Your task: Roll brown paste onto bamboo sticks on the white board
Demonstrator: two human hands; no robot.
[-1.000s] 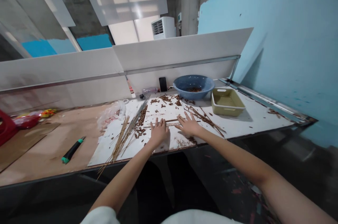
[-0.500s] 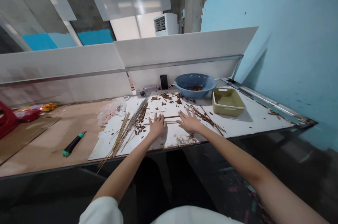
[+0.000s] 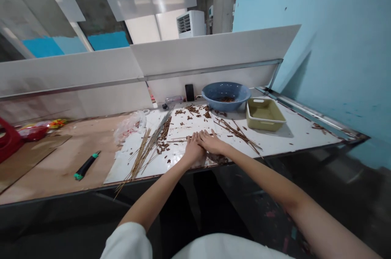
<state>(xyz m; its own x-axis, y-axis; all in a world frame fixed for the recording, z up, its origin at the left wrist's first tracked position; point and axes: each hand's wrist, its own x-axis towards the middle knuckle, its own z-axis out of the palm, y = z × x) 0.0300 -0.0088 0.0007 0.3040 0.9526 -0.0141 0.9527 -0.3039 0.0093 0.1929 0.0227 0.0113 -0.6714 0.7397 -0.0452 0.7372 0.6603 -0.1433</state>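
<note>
My left hand and my right hand lie flat side by side on the white board, fingers stretched out and touching each other. They press on a thin brown stick that pokes out to the left of them. A bundle of thin bamboo sticks lies to the left of my hands. Several brown coated sticks lie to the right. Brown crumbs are scattered beyond my fingers.
A blue bowl with brown bits stands at the back, an olive tray to its right. A crumpled plastic bag, a green-tipped black knife and a red item lie to the left. A white partition backs the bench.
My two hands have drawn together from spread apart until they touch, and slid a little toward me on the board.
</note>
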